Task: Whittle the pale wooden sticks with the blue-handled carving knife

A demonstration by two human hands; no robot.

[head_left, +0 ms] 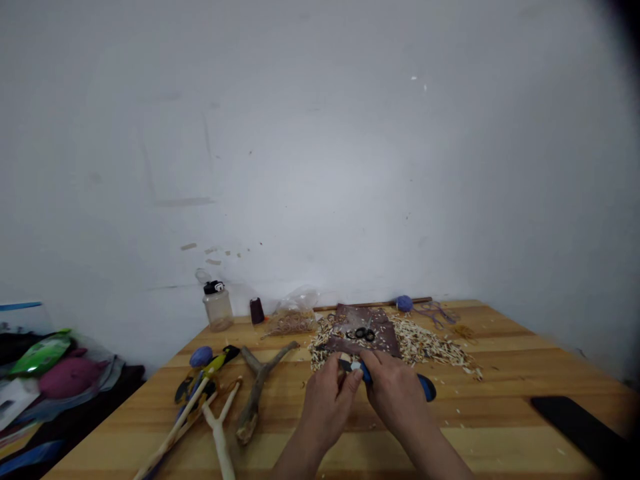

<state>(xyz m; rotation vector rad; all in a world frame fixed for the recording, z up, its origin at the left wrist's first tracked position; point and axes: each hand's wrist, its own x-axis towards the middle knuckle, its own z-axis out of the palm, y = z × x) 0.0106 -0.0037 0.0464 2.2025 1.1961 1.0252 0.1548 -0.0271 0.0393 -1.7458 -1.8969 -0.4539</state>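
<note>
Low in the centre, my right hand is wrapped round the blue-and-black handle of a knife. The knife's dark blade points left toward my left hand. My left fingers are closed round a small pale piece of wood, most of it hidden by the hand; its thumb lies close to the blade. Just beyond both hands is a dark brown sheet scattered with wood shavings, and black-handled scissors rest on it. A heap of pale shavings spreads out to the right.
Left on the table are a forked branch, a peeled forked stick and a yellow-and-black tool. A bottle, a dark thread spool, a plastic bag and purple yarn stand near the wall. A black flat object lies right.
</note>
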